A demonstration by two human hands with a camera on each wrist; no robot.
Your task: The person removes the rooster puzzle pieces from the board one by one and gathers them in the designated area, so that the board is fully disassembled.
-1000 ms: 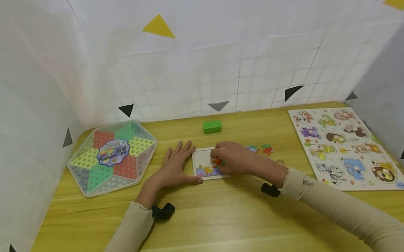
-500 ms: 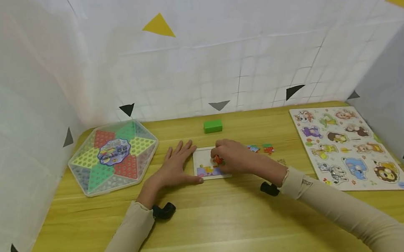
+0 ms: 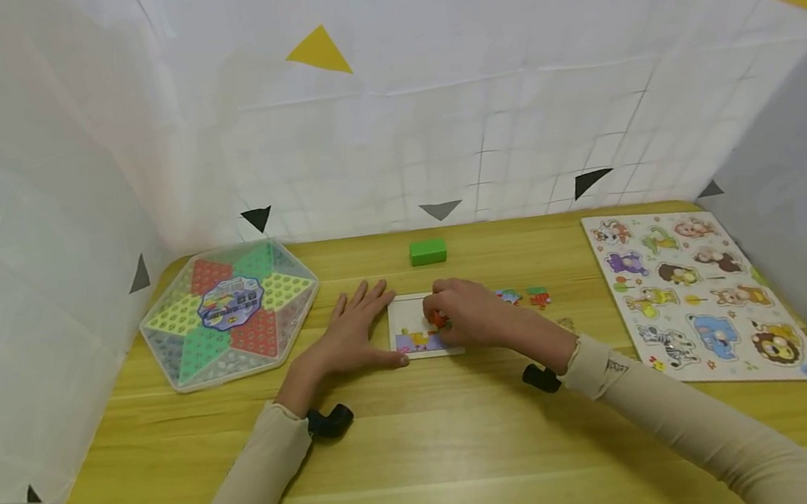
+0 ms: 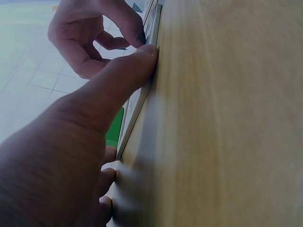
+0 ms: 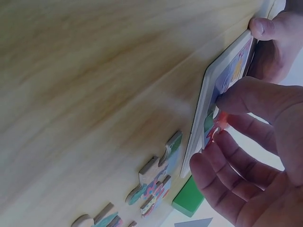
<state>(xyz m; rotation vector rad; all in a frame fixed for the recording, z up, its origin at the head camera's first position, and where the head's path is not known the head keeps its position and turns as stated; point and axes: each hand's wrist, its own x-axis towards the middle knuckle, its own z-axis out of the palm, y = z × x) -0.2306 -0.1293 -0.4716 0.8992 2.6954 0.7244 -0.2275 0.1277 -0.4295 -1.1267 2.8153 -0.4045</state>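
A small white-rimmed jigsaw tray (image 3: 405, 312) lies flat on the table between both hands, with purple and yellow pieces along its near side. My left hand (image 3: 353, 335) spreads its fingers at the tray's left edge, and its thumb touches the near left corner. Above the tray's right half, my right hand (image 3: 473, 312) pinches a red and green jigsaw piece (image 5: 217, 127) between thumb and fingers. The hand partly covers that piece, so whether it is seated cannot be told. Several loose jigsaw pieces (image 5: 152, 172) lie on the table to the right.
A green block (image 3: 428, 252) stands behind the tray. To the left is a hexagonal Chinese checkers box (image 3: 193, 353) in clear plastic. A large animal puzzle board (image 3: 698, 371) lies at the right. White sheeting (image 3: 405, 142) rises behind the table.
The head view has shifted slightly. Both hands keep their places at the tray, and the right fingers move only a little around the red piece.
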